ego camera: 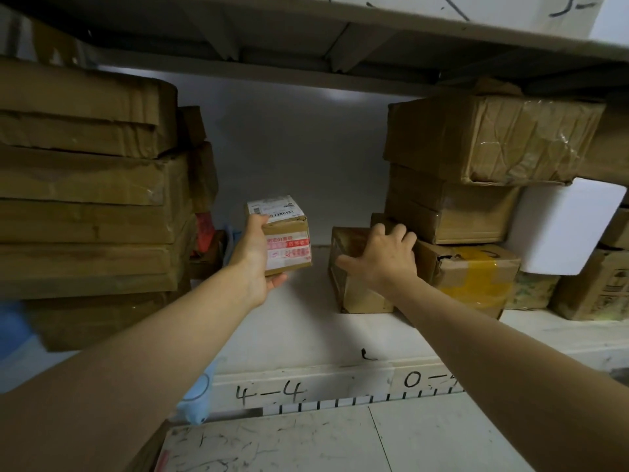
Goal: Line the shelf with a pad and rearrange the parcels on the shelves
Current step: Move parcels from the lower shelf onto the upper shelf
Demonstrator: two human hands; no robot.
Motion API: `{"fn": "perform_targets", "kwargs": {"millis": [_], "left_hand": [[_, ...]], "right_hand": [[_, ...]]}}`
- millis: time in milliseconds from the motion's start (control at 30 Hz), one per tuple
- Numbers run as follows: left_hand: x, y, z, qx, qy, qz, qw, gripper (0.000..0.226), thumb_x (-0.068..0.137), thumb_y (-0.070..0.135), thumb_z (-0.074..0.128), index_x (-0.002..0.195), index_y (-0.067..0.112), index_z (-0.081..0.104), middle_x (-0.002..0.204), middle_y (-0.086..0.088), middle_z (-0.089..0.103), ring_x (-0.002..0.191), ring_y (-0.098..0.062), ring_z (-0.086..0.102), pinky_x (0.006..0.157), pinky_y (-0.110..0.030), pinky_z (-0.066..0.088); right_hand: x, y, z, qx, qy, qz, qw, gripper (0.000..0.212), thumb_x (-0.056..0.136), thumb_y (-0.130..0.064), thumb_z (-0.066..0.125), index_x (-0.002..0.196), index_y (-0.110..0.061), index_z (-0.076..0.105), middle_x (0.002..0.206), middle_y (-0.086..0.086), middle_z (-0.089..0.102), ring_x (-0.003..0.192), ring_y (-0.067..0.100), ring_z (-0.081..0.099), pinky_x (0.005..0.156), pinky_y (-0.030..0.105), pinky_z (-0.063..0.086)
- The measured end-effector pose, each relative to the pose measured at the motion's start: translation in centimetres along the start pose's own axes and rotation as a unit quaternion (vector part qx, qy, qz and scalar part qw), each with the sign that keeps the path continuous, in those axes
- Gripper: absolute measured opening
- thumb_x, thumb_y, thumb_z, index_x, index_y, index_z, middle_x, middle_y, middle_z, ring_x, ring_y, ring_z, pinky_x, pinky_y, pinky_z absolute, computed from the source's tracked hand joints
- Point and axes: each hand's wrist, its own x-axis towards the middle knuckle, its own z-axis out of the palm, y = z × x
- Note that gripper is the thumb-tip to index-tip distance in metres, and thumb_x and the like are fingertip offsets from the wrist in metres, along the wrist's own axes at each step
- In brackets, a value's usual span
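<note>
My left hand (pixel 259 258) grips a small cardboard parcel (pixel 286 233) with a white label on top and red-and-white tape on its side, holding it above the white shelf (pixel 299 321). My right hand (pixel 381 257) rests over the top of a brown box (pixel 354 291) standing on the shelf, fingers spread and curled across its upper edge. That box stands against a parcel with yellow tape (pixel 473 277) at the bottom of the right stack.
A tall stack of flat cartons (pixel 88 185) fills the left side. On the right, large boxes (pixel 490 137) pile up beside a white block (pixel 561 226). The upper shelf's underside (pixel 306 52) hangs close overhead. The shelf's front edge bears the marks "4-4" (pixel 272 393).
</note>
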Motion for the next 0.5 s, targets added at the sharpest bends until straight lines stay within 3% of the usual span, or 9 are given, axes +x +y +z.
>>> {"fn": "perform_targets", "kwargs": {"millis": [133,267,367,500], "left_hand": [[0.0,-0.3,-0.4,-0.003,0.001,-0.007,1.000,0.036,0.094,0.054,0.047,0.096,0.025,0.068,0.098,-0.003,0.074,0.093,-0.021,0.068,0.075,-0.035,0.050],[-0.4,-0.8,-0.6,-0.012,0.002,-0.011,1.000,0.039,0.093,0.054,0.047,0.100,0.024,0.070,0.097,-0.004,0.075,0.093,-0.022,0.069,0.076,-0.035,0.052],[-1.2,-1.1,-0.9,-0.038,0.000,-0.007,0.999,0.044,0.090,0.056,0.048,0.108,0.024,0.072,0.100,-0.005,0.077,0.097,-0.025,0.071,0.080,-0.038,0.054],[-3.8,-1.5,-1.1,-0.079,-0.003,0.020,0.997,0.049,0.091,0.060,0.043,0.108,0.026,0.072,0.102,-0.005,0.077,0.102,-0.026,0.068,0.082,-0.040,0.052]], "right_hand": [[0.4,0.1,0.6,0.022,-0.057,0.034,0.998,0.093,0.085,-0.071,0.056,0.153,-0.015,0.027,0.154,0.019,0.032,0.141,0.042,0.032,0.111,0.050,0.037],[0.0,0.1,0.4,0.047,-0.054,0.036,0.997,0.088,0.084,-0.070,0.057,0.152,-0.020,0.029,0.147,0.016,0.038,0.133,0.039,0.041,0.103,0.049,0.045],[-0.9,0.3,0.2,0.218,-0.042,0.035,0.974,0.086,0.079,-0.066,0.059,0.149,-0.023,0.033,0.139,0.013,0.039,0.124,0.037,0.046,0.101,0.052,0.049],[-3.1,0.4,-0.8,0.431,-0.053,0.057,0.899,0.096,0.067,-0.058,0.068,0.150,-0.029,0.030,0.140,0.005,0.037,0.120,0.031,0.049,0.102,0.051,0.050]]}}
